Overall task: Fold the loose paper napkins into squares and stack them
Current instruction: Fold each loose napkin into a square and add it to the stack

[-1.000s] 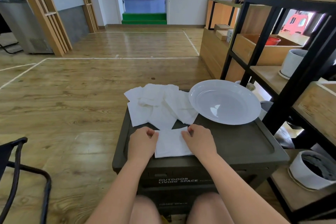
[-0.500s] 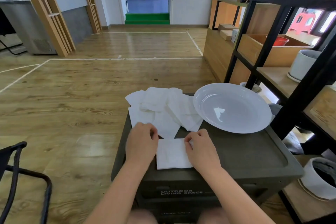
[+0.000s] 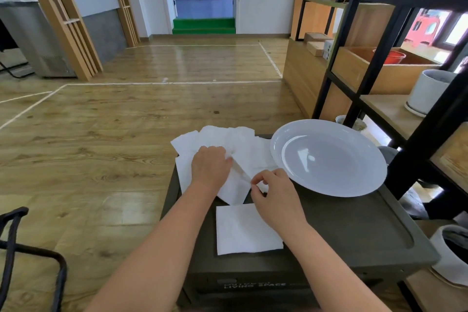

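Wooden floor (image 3: 106,149) stretches wide and bare to the left of a dark box (image 3: 354,230) serving as a table; black shelves (image 3: 379,63) crowd its right side. One folded napkin (image 3: 243,230) lies flat at the box's near edge. Loose napkins (image 3: 228,139) overhang the far left corner, beside a white plate (image 3: 329,157). The left hand (image 3: 210,167) grips a loose sheet; the right hand (image 3: 276,195) pinches its edge.
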